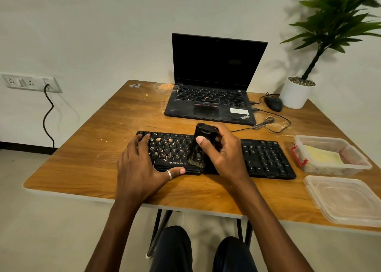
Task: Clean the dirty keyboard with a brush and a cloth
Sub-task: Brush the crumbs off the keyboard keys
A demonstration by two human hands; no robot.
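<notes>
On 1 keyboard (266,158) — R hand (222,154) grip clenched round 1 brush (203,142), L hand (142,162) flat, released.

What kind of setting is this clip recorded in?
Probably a small office or home desk corner: a wooden table against a plain wall, an open laptop, a mouse and a potted plant.

Keyboard (266,158): matt black plastic, crumb-speckled at 9 o'clock half. Brush (203,142): black plastic body, pale bristles. Table (123,117): wood-grain top, smooth, dusty. Tub (329,154) and lid (346,199), 3 o'clock: clear plastic. Ring (169,174): shiny metal. Pot (294,96): matt white.
</notes>
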